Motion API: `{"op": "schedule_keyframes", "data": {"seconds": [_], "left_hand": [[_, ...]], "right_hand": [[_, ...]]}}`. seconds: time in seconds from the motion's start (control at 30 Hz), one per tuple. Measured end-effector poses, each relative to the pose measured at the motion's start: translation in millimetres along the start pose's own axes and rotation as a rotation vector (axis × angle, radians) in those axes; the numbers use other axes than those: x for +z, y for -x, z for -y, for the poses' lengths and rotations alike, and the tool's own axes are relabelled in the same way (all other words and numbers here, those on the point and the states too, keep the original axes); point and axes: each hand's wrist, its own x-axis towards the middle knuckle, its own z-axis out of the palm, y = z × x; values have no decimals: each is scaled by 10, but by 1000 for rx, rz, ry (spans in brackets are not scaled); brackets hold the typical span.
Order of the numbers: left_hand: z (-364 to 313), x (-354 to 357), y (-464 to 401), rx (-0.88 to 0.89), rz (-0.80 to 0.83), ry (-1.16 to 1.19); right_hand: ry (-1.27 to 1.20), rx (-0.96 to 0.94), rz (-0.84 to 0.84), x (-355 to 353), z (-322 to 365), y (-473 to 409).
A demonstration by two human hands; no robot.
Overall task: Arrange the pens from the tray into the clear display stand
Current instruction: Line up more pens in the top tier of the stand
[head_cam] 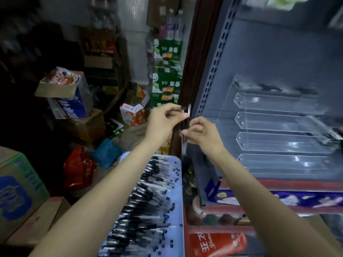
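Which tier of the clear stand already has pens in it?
The topmost tier of the clear display stand: dark pens lie along it, though blurred; the tiers below show only bare plastic.

Premises: a small retail shop with its stock area. Evidence: grey metal shop shelving (211,71) with slotted uprights; a clear display stand (278,127) on one shelf; packaged goods (215,245) on lower shelves; stacked green drink cartons (167,71); cardboard boxes (63,93) piled on the floor; a tray (178,201) of bulk pens (148,197).
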Motion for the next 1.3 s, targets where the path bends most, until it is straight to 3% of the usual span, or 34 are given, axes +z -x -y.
{"op": "schedule_keyframes", "data": {"seconds": [0.07,0.17,0.23,0.3,0.53,0.63,0.77,0.87,1.0,1.17,1.3], "left_hand": [[-183,200,-72,-14,61,28],[-351,525,-99,-79,269,-115],[-447,789,-77,-91,423,-118],[-535,1066,-109,-50,467,-114],[-721,1922,-487,24,332,-346],[-865,2200,-643,78,253,-488],[-1000,2378,-797,71,56,-647],[-1042,2335,-863,33,-59,-683],[-1054,2219,-911,-1,-157,-722],[-1047,2160,-974,-9,-206,-719],[-1073,2146,-1009,-6,-215,-696]], "right_hand": [[-137,-23,-120,-243,141,-6],[-370,-55,-247,-682,321,-10],[-435,-95,-273,-1005,377,-10],[-412,-123,-259,-1320,371,-21],[-312,-208,-166,-2667,217,-338],[-110,-255,-102,-3165,215,-534],[-35,-283,-229,-3511,212,-855],[-161,-228,-367,-3700,196,-1124],[-158,-190,-321,-3685,96,-1423],[-13,-166,-279,-3569,44,-1646],[292,-224,-181,-3491,122,-1700]]}}
